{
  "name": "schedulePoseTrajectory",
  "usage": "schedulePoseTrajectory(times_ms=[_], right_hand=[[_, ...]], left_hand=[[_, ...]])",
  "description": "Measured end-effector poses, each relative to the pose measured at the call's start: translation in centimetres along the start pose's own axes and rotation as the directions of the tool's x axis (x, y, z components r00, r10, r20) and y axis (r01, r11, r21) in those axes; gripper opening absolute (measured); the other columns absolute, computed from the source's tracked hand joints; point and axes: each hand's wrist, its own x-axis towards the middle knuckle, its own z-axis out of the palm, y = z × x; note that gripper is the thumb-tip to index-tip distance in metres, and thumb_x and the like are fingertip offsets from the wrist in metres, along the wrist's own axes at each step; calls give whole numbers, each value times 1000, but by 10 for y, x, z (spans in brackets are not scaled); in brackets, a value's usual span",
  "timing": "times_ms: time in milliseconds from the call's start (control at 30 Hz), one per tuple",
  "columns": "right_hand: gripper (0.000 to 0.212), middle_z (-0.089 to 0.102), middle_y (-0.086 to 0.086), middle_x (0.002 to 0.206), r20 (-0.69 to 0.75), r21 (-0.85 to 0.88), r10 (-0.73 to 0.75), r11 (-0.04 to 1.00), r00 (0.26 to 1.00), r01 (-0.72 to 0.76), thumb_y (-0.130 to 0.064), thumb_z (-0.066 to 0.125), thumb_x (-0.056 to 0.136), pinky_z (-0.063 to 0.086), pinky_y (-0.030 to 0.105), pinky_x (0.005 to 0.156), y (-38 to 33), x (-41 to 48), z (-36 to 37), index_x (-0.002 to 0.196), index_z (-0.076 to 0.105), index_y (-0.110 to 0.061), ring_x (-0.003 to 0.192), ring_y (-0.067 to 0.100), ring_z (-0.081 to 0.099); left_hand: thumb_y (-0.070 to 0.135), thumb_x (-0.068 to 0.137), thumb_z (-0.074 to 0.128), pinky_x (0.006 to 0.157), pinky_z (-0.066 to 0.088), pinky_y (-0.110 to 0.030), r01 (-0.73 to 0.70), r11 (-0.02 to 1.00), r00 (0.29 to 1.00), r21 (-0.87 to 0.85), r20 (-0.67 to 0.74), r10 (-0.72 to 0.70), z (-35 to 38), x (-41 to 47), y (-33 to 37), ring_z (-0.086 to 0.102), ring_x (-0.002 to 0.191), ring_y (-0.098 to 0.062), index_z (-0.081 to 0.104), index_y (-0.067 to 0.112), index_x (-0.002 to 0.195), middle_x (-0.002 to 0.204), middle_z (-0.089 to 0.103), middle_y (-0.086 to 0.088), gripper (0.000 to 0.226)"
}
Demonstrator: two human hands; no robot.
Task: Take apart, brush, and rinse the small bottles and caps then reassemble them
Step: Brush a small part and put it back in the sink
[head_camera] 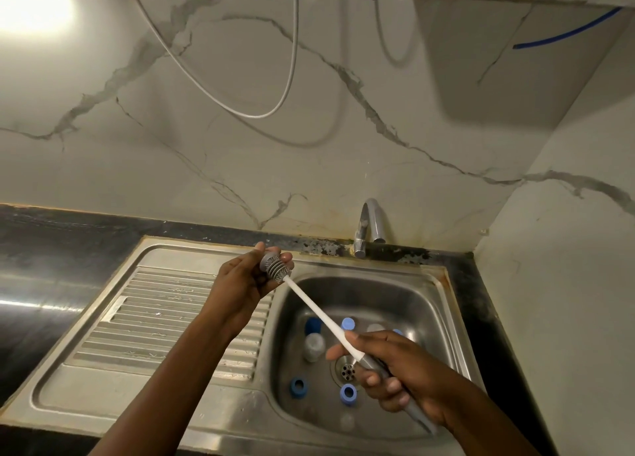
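Risks: I held the brush (319, 313) by both ends over the sink (443, 285). If my left hand (240, 283) slipped off the head (275, 268), the shaft could swing down and knock the loose parts about. They lay close to the drain (347, 369), and a small one might lodge there. I saw no water at the tap (369, 225), so a rinse would have to wait.

Positions: left fingers and thumb were curled round the grey ribbed head, over the basin's left edge. My right hand (405, 376) was wrapped round the handle, forefinger on the white shaft, above the drain. Neither hand touched a bottle or cap. A clear bottle (313, 345) lay in the basin under the shaft, between my hands. Two blue caps (298, 387) lay nearer me, open side up. The pieces at the back were too blurred to sort.
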Motion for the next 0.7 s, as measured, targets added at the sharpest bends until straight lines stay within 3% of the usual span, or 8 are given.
schedulePoseTrajectory(times_ms=[133, 233, 367, 467, 567, 700], right_hand=[[35, 58, 3, 68, -231, -325, -152, 943, 961, 71, -58, 59, 101, 30, 22, 43, -4, -5, 2, 112, 78, -31, 47, 8, 41], [25, 62, -1, 62, -274, -443, -274, 887, 922, 132, -48, 63, 101, 36, 19, 42, -10, -9, 0, 106, 79, -30, 44, 6, 46], [19, 72, -8, 72, -293, -737, -458, 667, 839, 107, -47, 62, 102, 52, 17, 58, -13, -10, -1, 108, 77, -36, 61, 3, 66], [23, 73, -15, 81, -329, -878, -555, 478, 764, -31, -56, 58, 101, 53, 11, 65, -11, -10, -1, 120, 69, -47, 77, -6, 68], [39, 67, -22, 76, -269, -960, -679, 245, 683, -134, -60, 52, 101, 49, 8, 60, -7, -12, -6, 138, 60, -49, 72, -6, 66], [49, 65, -32, 76, -255, -964, -760, 245, 598, -100, -68, 45, 96, 50, 6, 60, -3, -14, -13, 137, 60, -46, 79, -11, 65]], left_hand=[[32, 110, 53, 86, 65, -39, 29, 999, 1000, 39, 4, -29, 1, -1, -1, 73, 118, -39, 66, -1, 128, 127, 74, -23, 40], [29, 112, 49, 90, 65, -40, 28, 998, 1000, 53, -11, -27, 3, -3, -4, 74, 114, -36, 67, 0, 126, 125, 74, -23, 37], [27, 112, 51, 80, 66, -36, 26, 998, 997, 52, -79, -21, 8, -3, -7, 78, 105, -31, 71, 1, 120, 119, 77, -21, 34], [26, 111, 53, 87, 67, -42, 26, 999, 988, 36, -153, -20, 10, -2, -10, 78, 100, -31, 74, 4, 115, 115, 77, -19, 31], [28, 111, 54, 85, 65, -40, -28, 1000, 967, 6, -252, 29, 5, 1, -6, 73, 98, -30, 73, 5, 119, 110, 71, -17, 31], [32, 102, 66, 88, 63, -37, -51, 995, 981, 81, -181, 65, -5, -2, 2, 71, 102, -27, 75, 9, 125, 118, 72, -14, 34]])
